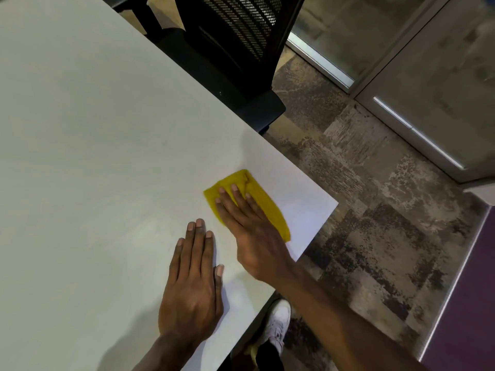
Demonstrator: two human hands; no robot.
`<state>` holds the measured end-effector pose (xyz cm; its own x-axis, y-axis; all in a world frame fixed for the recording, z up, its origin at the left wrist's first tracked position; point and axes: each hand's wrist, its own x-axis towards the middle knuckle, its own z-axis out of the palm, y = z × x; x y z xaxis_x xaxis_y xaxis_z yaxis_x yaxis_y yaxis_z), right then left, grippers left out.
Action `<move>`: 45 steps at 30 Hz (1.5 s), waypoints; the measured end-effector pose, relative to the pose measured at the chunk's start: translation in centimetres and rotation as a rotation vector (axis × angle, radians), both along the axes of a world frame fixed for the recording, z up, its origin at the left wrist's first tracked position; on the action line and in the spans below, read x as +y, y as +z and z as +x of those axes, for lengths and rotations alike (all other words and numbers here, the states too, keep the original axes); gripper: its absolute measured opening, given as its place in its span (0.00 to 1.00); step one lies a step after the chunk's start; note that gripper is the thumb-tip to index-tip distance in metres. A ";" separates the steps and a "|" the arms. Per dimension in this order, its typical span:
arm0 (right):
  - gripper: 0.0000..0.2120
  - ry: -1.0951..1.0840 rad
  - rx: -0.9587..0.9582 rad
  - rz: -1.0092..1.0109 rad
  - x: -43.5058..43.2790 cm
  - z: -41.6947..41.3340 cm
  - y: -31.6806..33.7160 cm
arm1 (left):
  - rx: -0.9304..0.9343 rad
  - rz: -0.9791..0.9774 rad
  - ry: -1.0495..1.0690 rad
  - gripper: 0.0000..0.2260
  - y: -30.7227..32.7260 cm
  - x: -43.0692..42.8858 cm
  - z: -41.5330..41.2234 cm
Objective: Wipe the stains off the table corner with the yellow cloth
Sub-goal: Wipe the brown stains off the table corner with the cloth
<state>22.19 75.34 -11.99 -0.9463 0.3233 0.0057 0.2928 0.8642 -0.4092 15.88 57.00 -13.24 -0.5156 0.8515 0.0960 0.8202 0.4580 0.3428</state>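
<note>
A folded yellow cloth (263, 203) lies flat on the white table (93, 156), close to its right corner (332, 206). My right hand (247, 231) presses down on the cloth with fingers spread flat, covering its left half. My left hand (194, 279) rests palm down on the bare table just left of the cloth, fingers together, holding nothing. I can make out no distinct stains on the surface around the cloth.
A black mesh-backed chair (235, 49) stands pushed against the table's far right edge. Patterned carpet (375, 210) lies beyond the corner, with glass wall panels (428, 62) at the right. A white shoe (278, 322) shows below the table's near edge.
</note>
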 end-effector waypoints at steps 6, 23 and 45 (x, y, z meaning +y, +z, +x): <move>0.38 -0.095 -0.039 0.032 6.9 -2.3 -0.3 | -0.016 -0.003 -0.008 0.29 0.0 0.2 0.1; 0.37 -0.316 -0.080 0.030 -8.7 7.9 1.3 | -0.026 -0.003 -0.020 0.29 0.1 0.1 -0.1; 0.41 -0.605 0.188 -0.020 -9.7 8.8 0.0 | -0.045 -0.068 0.039 0.30 0.1 0.1 0.0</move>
